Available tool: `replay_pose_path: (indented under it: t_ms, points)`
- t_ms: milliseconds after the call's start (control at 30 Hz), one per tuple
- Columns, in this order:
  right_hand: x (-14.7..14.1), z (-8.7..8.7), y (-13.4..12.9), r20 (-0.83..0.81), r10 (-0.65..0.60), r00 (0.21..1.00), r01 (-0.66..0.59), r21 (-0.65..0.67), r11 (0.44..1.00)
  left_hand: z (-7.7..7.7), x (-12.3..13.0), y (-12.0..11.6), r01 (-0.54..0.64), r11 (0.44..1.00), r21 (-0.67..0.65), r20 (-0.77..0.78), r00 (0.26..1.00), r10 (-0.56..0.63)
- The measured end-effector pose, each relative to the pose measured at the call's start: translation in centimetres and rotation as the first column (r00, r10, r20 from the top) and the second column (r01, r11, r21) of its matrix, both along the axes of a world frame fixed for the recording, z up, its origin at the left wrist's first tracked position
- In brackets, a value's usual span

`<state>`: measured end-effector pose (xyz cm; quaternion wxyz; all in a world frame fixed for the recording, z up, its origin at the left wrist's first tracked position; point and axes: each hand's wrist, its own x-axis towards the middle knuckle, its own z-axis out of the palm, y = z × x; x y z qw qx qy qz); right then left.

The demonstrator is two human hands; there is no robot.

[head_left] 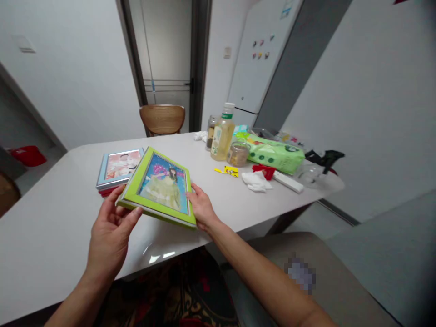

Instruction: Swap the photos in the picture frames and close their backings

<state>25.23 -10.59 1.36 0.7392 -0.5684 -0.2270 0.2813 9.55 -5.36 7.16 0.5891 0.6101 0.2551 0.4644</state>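
A green picture frame (136, 190) with a photo of a person in a pale yellow gown is held tilted above the table. My left hand (111, 231) grips its lower left corner, thumb along the near edge. At the right side, my right hand (201, 208) is closed on the same frame, its thumb on the front and its other fingers hidden behind. Just beyond, on the left, a light blue picture frame (105, 167) lies face up on something red (106, 192), partly covered by the green one.
On the white table (44, 218) stand a bottle of yellow liquid (223, 136), glass jars (238, 154) and a green wipes pack (275, 154). Crumpled tissue (257, 181) and a white bar (289, 181) lie nearer. A wooden chair (162, 119) stands behind; a grey seat (327, 272) is at right.
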Motion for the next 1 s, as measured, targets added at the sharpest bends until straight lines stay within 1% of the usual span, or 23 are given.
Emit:
replay_pose_path:
  t_ms: [67,167,233,300,400,467,533,600,700,767,800,867,933,1000]
  points:
    - [3.7,0.2,-0.6,0.128,-0.026,0.991,0.045,-0.142,0.989,-1.4,1.6,0.6,0.078,0.997,-0.013,-0.103,0.992,-0.079]
    - [8.1,0.3,-1.2,0.313,-0.033,0.949,0.139,-0.322,0.936,-4.2,3.7,1.1,0.155,0.988,0.005,-0.256,0.955,-0.149]
    - [9.9,0.4,-1.1,0.417,-0.004,0.909,0.196,-0.418,0.887,-5.8,4.8,1.4,0.166,0.983,0.074,-0.377,0.918,-0.127]
    - [10.9,0.4,-0.9,0.487,0.037,0.873,0.241,-0.496,0.834,-6.7,5.5,1.7,0.16,0.972,0.175,-0.526,0.849,-0.045]
    - [11.5,0.3,-0.3,0.541,0.088,0.837,0.293,-0.578,0.761,-6.8,6.2,2.1,0.17,0.924,0.341,-0.722,0.677,0.142]
    - [11.6,0.2,0.1,0.564,0.115,0.818,0.321,-0.613,0.722,-6.4,6.5,2.2,0.213,0.877,0.431,-0.784,0.57,0.247]
    - [11.5,0.1,0.4,0.588,0.144,0.796,0.345,-0.635,0.692,-6.2,6.8,2.3,0.264,0.834,0.485,-0.805,0.507,0.308]
    - [11.4,0.0,0.7,0.617,0.175,0.768,0.363,-0.644,0.673,-6.2,7.0,2.3,0.303,0.81,0.503,-0.81,0.493,0.319]
    - [11.0,0.0,1.3,0.667,0.224,0.711,0.383,-0.634,0.672,-6.5,6.9,2.3,0.318,0.8,0.51,-0.801,0.514,0.306]
    - [10.5,0.2,1.9,0.706,0.246,0.664,0.389,-0.607,0.693,-6.8,6.4,2.5,0.311,0.793,0.525,-0.785,0.537,0.309]
    - [10.2,0.3,2.3,0.728,0.247,0.64,0.391,-0.585,0.711,-6.9,6.0,2.8,0.303,0.788,0.535,-0.775,0.547,0.316]
    - [9.1,0.8,3.4,0.768,0.239,0.593,0.372,-0.525,0.765,-6.9,4.8,3.9,0.264,0.777,0.572,-0.741,0.572,0.352]
    - [7.4,1.2,5.0,0.789,0.246,0.563,0.303,-0.474,0.827,-6.6,3.3,5.8,0.183,0.764,0.619,-0.688,0.596,0.415]
    - [5.4,1.3,7.1,0.784,0.273,0.557,0.2,-0.446,0.872,-6.1,1.6,8.2,0.086,0.753,0.652,-0.639,0.597,0.485]
